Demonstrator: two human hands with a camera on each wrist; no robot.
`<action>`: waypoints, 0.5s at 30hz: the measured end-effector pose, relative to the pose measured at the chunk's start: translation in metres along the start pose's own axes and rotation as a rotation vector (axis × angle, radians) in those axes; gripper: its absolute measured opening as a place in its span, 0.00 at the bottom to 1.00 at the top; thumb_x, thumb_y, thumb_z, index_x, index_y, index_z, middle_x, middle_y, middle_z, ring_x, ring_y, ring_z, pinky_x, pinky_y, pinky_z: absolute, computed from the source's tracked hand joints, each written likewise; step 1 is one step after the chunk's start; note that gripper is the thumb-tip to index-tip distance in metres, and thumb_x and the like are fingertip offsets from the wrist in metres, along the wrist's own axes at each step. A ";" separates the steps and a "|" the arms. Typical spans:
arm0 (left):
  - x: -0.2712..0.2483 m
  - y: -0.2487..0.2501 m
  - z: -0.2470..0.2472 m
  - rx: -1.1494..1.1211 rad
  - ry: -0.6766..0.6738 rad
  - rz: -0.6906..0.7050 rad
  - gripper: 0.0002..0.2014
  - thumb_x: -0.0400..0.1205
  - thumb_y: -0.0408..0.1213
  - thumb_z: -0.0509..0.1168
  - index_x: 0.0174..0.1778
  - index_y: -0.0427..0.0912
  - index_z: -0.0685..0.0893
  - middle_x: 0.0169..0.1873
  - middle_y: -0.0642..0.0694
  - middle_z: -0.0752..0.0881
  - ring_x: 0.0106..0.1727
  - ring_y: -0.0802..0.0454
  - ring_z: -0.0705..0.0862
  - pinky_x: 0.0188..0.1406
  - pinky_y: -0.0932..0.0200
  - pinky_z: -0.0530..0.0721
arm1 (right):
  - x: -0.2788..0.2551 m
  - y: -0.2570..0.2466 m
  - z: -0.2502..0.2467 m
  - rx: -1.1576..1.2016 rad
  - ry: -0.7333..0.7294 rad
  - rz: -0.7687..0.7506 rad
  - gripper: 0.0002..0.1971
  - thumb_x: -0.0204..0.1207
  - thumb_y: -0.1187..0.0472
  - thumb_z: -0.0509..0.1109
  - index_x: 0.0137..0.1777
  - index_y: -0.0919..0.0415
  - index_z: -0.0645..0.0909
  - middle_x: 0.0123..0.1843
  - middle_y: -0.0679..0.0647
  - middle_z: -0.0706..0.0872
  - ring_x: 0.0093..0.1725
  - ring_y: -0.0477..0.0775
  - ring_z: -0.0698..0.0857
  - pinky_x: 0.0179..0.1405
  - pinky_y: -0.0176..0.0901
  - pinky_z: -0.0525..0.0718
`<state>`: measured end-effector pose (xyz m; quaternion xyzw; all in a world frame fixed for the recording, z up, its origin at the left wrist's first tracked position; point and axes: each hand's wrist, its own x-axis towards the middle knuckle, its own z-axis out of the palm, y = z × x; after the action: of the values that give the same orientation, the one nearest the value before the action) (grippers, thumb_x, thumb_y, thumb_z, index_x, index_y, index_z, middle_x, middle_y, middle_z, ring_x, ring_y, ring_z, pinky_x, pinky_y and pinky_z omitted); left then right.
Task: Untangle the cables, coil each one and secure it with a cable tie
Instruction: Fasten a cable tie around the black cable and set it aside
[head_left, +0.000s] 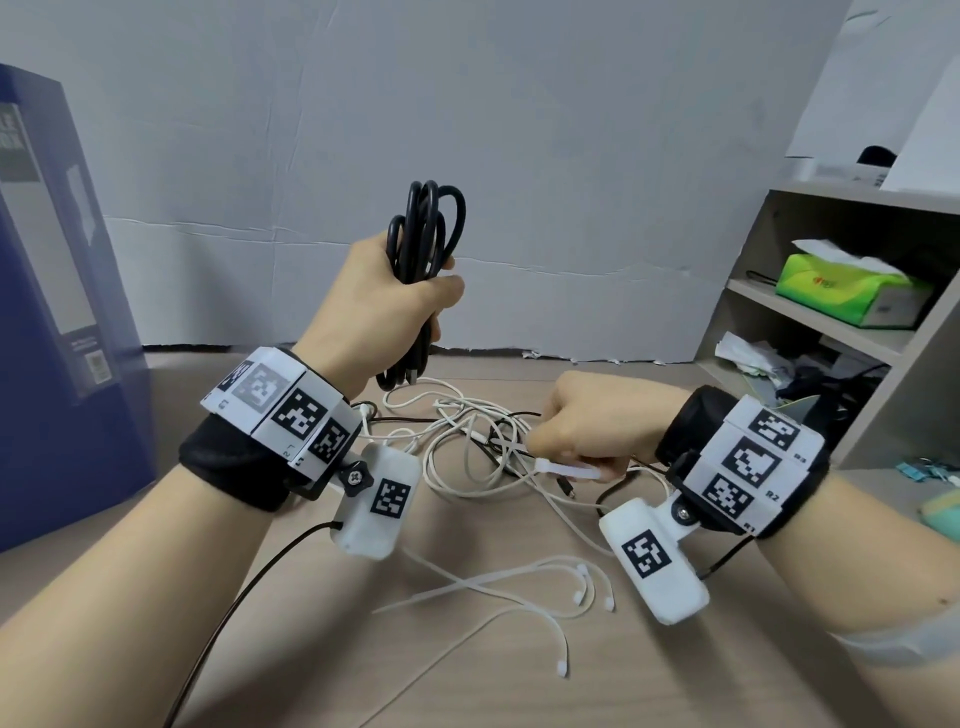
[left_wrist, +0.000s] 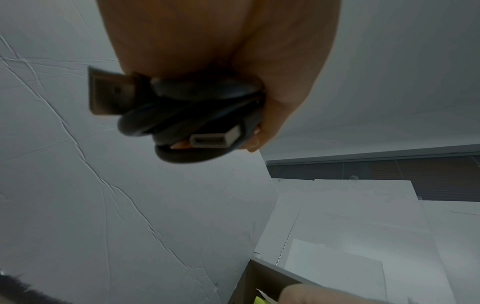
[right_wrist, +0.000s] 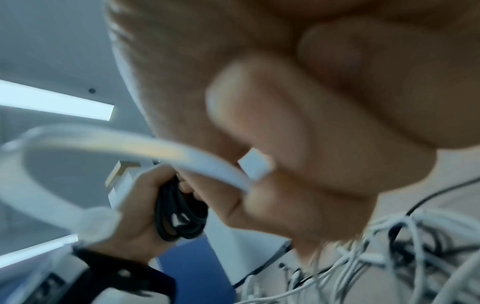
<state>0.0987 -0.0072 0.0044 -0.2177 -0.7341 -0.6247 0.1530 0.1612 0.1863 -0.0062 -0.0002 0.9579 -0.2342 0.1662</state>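
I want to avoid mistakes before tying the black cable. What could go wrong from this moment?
1. The left hand alone grips the black coil; its loops are uneven and both plugs hang loose at the bottom, so the coil may spring open before it is tied.
2. The right hand pinches a cable tie just above the tangled white cables; lifting it may snag or drag one.

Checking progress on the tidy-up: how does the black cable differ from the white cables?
The black cable is coiled into a bundle; the white cables lie loose and tangled. The black cable is held up in the left hand; the white cables rest on the table. The black cable looks thicker. Neither shows a cable tie round it.
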 end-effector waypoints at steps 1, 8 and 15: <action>0.000 0.000 0.000 0.000 0.001 0.000 0.06 0.81 0.29 0.70 0.51 0.39 0.82 0.26 0.45 0.78 0.23 0.51 0.79 0.24 0.62 0.80 | 0.002 0.002 0.001 -0.016 0.020 -0.002 0.12 0.72 0.63 0.67 0.28 0.63 0.82 0.22 0.58 0.77 0.17 0.54 0.72 0.22 0.36 0.70; 0.000 -0.001 0.003 0.031 -0.030 -0.033 0.06 0.81 0.31 0.71 0.51 0.38 0.82 0.23 0.47 0.79 0.22 0.51 0.80 0.25 0.60 0.80 | 0.020 0.005 0.002 0.175 0.290 -0.150 0.10 0.79 0.68 0.64 0.40 0.73 0.84 0.33 0.63 0.91 0.27 0.57 0.87 0.17 0.35 0.72; -0.002 0.001 0.003 -0.060 -0.068 -0.147 0.03 0.80 0.25 0.67 0.45 0.35 0.81 0.25 0.42 0.78 0.24 0.44 0.80 0.31 0.53 0.82 | 0.035 -0.005 -0.012 0.560 0.705 -0.273 0.06 0.78 0.68 0.70 0.40 0.66 0.80 0.27 0.60 0.86 0.30 0.63 0.92 0.38 0.63 0.93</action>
<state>0.1012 -0.0049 0.0032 -0.1889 -0.7336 -0.6484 0.0754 0.1241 0.1847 -0.0047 -0.0021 0.8472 -0.4890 -0.2078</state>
